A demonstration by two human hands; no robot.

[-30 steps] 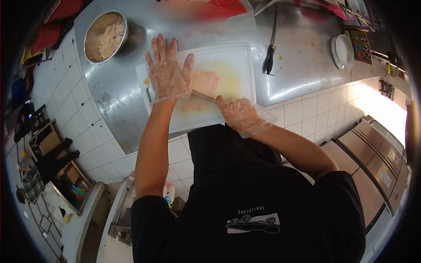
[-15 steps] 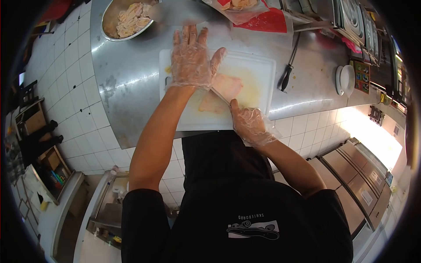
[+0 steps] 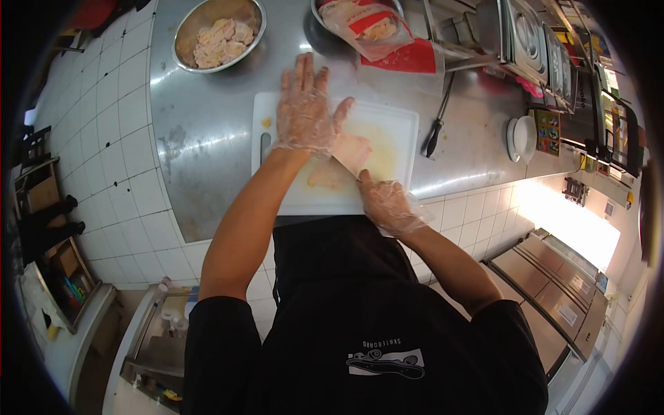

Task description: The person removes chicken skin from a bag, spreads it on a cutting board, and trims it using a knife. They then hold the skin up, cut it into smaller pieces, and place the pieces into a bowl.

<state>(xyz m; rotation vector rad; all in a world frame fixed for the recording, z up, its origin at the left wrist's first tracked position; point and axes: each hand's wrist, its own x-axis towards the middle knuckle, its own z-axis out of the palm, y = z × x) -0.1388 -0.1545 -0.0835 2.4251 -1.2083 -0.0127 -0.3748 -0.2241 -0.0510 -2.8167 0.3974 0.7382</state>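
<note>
— Bowl of raw meat (image 3: 218, 33) and red-printed bag (image 3: 373, 24) had come further into view at the far edge. The hands had barely shifted.

— And the surface?

— It was a steel counter (image 3: 200, 138) above white floor tiles (image 3: 124, 207). The left hand (image 3: 306, 111) lay flat and spread, pressing the fillet (image 3: 354, 149) on the white cutting board (image 3: 398, 121). The right hand (image 3: 385, 200) was closed around a knife (image 3: 348, 167), its blade mostly hidden.

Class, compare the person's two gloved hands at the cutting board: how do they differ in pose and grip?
The left hand lies flat, fingers spread, pressing on the meat; the right hand is closed around a knife. The left hand reaches farther across the cutting board; the right hand sits at its near edge. Both wear clear plastic gloves.
</note>
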